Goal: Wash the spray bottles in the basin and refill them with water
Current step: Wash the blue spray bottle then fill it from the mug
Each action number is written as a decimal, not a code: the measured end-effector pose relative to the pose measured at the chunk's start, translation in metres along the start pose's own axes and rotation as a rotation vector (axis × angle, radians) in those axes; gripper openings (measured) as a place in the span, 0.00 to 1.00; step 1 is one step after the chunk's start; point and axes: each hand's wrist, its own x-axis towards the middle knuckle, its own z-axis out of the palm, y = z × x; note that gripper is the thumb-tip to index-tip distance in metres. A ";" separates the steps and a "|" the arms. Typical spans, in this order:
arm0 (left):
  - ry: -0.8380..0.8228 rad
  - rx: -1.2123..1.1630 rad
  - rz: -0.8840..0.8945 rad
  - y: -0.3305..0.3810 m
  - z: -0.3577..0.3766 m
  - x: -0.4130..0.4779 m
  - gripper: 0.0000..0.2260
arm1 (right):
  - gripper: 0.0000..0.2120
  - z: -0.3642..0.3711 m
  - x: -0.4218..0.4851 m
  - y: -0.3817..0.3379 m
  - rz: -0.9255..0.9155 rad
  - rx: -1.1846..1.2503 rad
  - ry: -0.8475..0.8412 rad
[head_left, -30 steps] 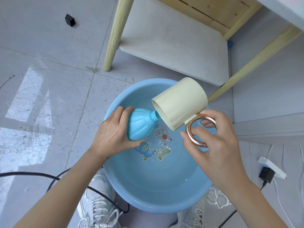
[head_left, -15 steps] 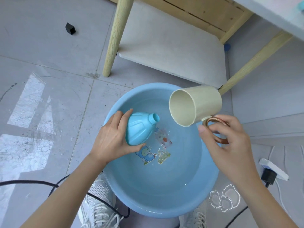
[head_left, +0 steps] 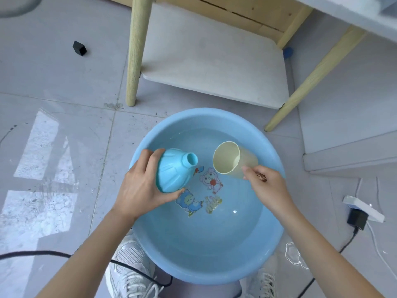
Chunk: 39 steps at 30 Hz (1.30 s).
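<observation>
The blue spray bottle [head_left: 174, 171] is being held over the basin [head_left: 206, 272], at about ten o'clock from its centre. It is tilted, and its open neck is being pointed toward two o'clock (no spray head is fitted). Its body is being gripped by the left hand [head_left: 139, 190], fingers and thumb wrapped round it. At one o'clock the cream cup [head_left: 234, 162] is being held on its side, mouth toward the bottle, by the right hand [head_left: 268, 186], fingers curled about the copper handle [head_left: 261, 177]. Whether the cup is touching the water [head_left: 214, 233] cannot be told. Cartoon stickers [head_left: 211, 179] are being seen through the water on the basin floor. Beyond the rim, a wooden table leg [head_left: 135, 50] is standing at eleven o'clock and a charger [head_left: 357, 218] is lying at three.
</observation>
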 end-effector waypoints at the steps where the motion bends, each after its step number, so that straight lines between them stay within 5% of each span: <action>1: 0.005 0.003 0.005 0.000 0.000 0.000 0.40 | 0.15 0.005 0.003 0.002 -0.032 -0.047 0.021; 7: -0.004 0.032 0.015 0.003 0.000 0.001 0.39 | 0.13 0.026 0.013 0.012 -0.241 -0.275 0.117; 23: -0.068 0.125 -0.013 0.008 0.003 0.000 0.43 | 0.16 0.056 0.030 0.015 -0.362 -0.434 0.106; 30: -0.066 0.120 -0.017 0.005 0.002 0.000 0.41 | 0.15 0.040 0.030 0.011 -0.294 -0.272 0.104; 39: -0.059 0.115 -0.016 0.004 0.003 0.001 0.41 | 0.18 -0.003 0.023 0.012 0.025 0.085 -0.060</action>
